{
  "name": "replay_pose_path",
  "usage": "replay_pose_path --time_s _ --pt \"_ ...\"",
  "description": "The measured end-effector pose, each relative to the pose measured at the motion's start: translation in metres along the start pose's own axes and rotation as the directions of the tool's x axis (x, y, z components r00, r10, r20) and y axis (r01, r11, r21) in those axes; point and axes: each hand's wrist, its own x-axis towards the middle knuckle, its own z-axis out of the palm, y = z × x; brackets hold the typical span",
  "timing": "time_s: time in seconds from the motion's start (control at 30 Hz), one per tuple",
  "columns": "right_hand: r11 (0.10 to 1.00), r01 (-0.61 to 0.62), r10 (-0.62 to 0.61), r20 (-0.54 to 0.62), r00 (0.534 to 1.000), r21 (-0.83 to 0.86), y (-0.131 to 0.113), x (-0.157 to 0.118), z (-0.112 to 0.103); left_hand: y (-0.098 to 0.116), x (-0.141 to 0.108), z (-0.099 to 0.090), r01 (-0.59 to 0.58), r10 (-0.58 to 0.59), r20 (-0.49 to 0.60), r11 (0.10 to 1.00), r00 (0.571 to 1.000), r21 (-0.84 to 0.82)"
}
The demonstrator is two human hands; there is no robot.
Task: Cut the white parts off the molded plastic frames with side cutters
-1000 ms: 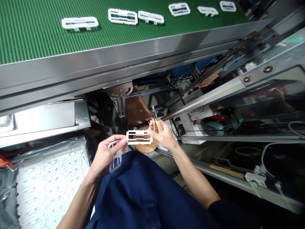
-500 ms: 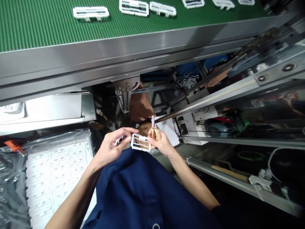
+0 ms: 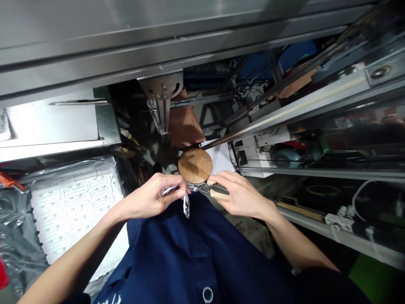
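Note:
My left hand (image 3: pixel 164 192) pinches a white plastic frame (image 3: pixel 186 205), which is turned nearly edge-on and hangs below the fingertips. Another white piece (image 3: pixel 170 190) shows between the thumb and fingers of the same hand. My right hand (image 3: pixel 242 194) is wrapped round the pale yellow handles of a pair of nippers (image 3: pixel 219 195). Their metal jaws point left and meet the upper end of the frame by my left fingertips. Whether the jaws are closed on the plastic I cannot tell.
A round wooden stool top (image 3: pixel 195 165) lies just beyond my hands. A metal conveyor side (image 3: pixel 126 46) crosses the top. At left stands a plastic-lined box with a white tray (image 3: pixel 76 211) of parts, below a metal shelf (image 3: pixel 109 122). Machine rails (image 3: pixel 303 114) run along the right.
The frame has turned from face-on to edge-on in my left hand. My right hand has let go of it and swung the nippers from upright to pointing left at it. The view has tilted down.

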Motion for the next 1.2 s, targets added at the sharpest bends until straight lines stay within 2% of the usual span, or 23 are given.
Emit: replay_pose_path --time_s 0.17,0.33,0.5,0.63,0.77,0.87,0.97,1.1,1.13,1.2 --pt "0.962 0.107 -0.086 0.091 0.992 -0.253 -0.011 0.001 -0.022 0.002 0.004 0.001 0.007 -0.009 0.028 0.998 1.0 0.067" --pt "0.912 0.17 -0.107 0.182 0.977 -0.374 -0.018 0.007 -0.034 0.003 0.005 0.003 -0.012 0.011 0.015 0.997 1.0 0.073" --pt "0.834 0.22 -0.132 0.204 0.97 -0.507 -0.025 0.009 -0.043 0.004 0.007 0.006 -0.001 -0.001 0.013 0.997 1.0 0.079" --pt "0.802 0.24 -0.121 0.243 0.962 -0.548 -0.027 0.015 -0.048 0.003 0.01 0.008 0.035 -0.035 0.018 0.999 0.999 0.02" --pt "0.864 0.176 -0.072 0.23 0.97 -0.472 -0.012 0.021 -0.05 -0.002 0.011 0.012 0.081 -0.089 -0.058 0.989 0.994 -0.126" --pt "0.943 -0.033 0.087 0.15 0.985 -0.332 0.008 0.017 -0.047 -0.009 0.01 0.022 0.118 -0.15 -0.086 0.948 0.985 -0.295" --pt "0.967 -0.214 0.225 0.074 0.971 -0.137 0.027 0.008 -0.034 -0.021 0.012 0.035 0.162 -0.211 -0.06 0.88 0.976 -0.447" --pt "0.944 -0.326 0.327 -0.011 0.945 0.048 0.037 -0.001 -0.01 -0.042 0.02 0.046 0.12 -0.229 -0.149 0.843 0.962 -0.524" --pt "0.939 -0.335 0.338 -0.028 0.941 0.076 0.037 -0.002 -0.004 -0.047 0.022 0.047 0.103 -0.234 -0.159 0.812 0.959 -0.574" --pt "0.94 -0.32 0.329 -0.059 0.943 0.117 0.035 -0.003 0.004 -0.054 0.026 0.046 0.074 -0.265 -0.148 0.676 0.953 -0.734"
